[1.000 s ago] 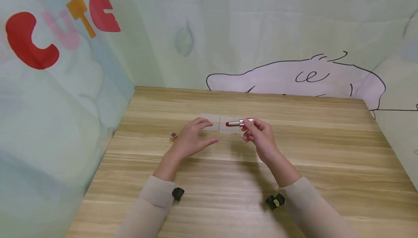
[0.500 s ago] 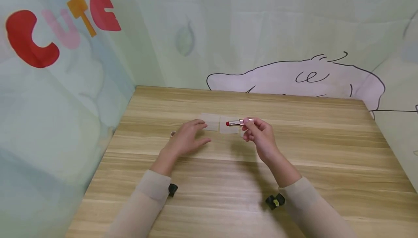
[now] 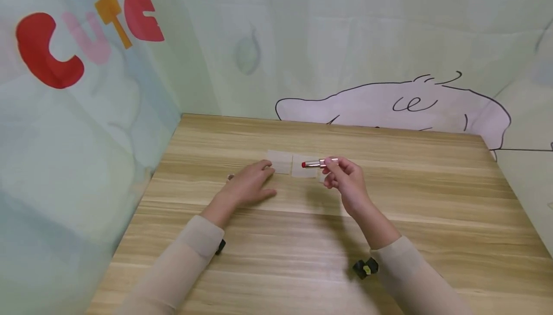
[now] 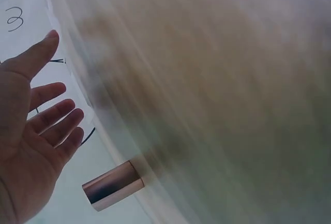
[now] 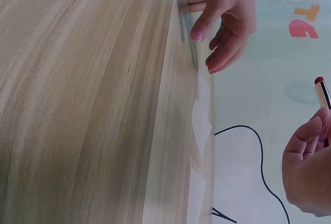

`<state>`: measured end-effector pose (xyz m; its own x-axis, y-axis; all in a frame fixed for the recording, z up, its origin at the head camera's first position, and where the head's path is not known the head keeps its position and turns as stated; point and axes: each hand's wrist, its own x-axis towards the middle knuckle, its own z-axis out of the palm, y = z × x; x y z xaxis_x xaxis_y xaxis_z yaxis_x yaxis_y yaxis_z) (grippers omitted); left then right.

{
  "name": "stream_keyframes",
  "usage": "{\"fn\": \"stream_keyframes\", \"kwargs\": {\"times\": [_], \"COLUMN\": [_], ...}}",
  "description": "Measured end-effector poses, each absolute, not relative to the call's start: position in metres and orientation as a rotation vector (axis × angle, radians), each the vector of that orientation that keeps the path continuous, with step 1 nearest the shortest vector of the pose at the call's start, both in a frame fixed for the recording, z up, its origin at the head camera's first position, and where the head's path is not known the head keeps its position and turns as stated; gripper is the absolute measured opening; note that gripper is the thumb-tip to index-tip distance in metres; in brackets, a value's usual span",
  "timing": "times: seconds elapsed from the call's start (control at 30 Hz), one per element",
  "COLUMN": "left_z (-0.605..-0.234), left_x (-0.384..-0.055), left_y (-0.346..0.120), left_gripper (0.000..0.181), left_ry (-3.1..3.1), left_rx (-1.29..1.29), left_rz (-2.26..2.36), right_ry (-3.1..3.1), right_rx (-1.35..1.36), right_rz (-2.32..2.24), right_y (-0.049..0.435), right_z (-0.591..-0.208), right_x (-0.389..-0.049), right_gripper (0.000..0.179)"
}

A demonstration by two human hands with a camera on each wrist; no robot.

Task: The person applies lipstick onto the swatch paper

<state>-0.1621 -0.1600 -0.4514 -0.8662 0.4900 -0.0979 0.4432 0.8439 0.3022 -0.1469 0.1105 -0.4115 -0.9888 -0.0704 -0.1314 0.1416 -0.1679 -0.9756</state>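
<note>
My right hand [image 3: 347, 180] pinches a lipstick [image 3: 315, 163] between thumb and fingers, above the table. Its red tip points left, over thin pale paper squares [image 3: 282, 162] that lie in a row; the rightmost is partly hidden by this hand. Fingers extended and thumb spread apart, my left hand [image 3: 248, 183] holds nothing and hovers low beside the leftmost square. Just left of it stands the lipstick cap [image 4: 114, 185], a shiny copper-coloured tube upright on the table. In the head view the left hand covers most of that cap.
The wood-grain table [image 3: 414, 199] extends around both hands. Printed cloth [image 3: 216, 55] hangs along its back and left edges, with coloured letters and a line-drawn figure. A small black device [image 3: 365, 268] sits at the right cuff.
My left hand has drawn left and lower, now covering most of the cap. The right hand and its lipstick stay nearly still; the head view has shifted slightly.
</note>
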Motion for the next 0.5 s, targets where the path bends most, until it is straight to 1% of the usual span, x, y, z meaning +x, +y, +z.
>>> {"fn": "stream_keyframes", "kwargs": {"times": [0.5], "left_z": [-0.4555], "left_x": [-0.1647], "left_y": [-0.1602], "left_gripper": [0.078], "left_ry": [2.821], "left_rx": [0.738], "left_rz": [0.355], "right_ry": [1.939], "right_rx": [0.091], "right_rz": [-2.29], "right_y": [0.107], "right_z": [-0.4141], "right_x": [-0.1501], "right_gripper": [0.015]}}
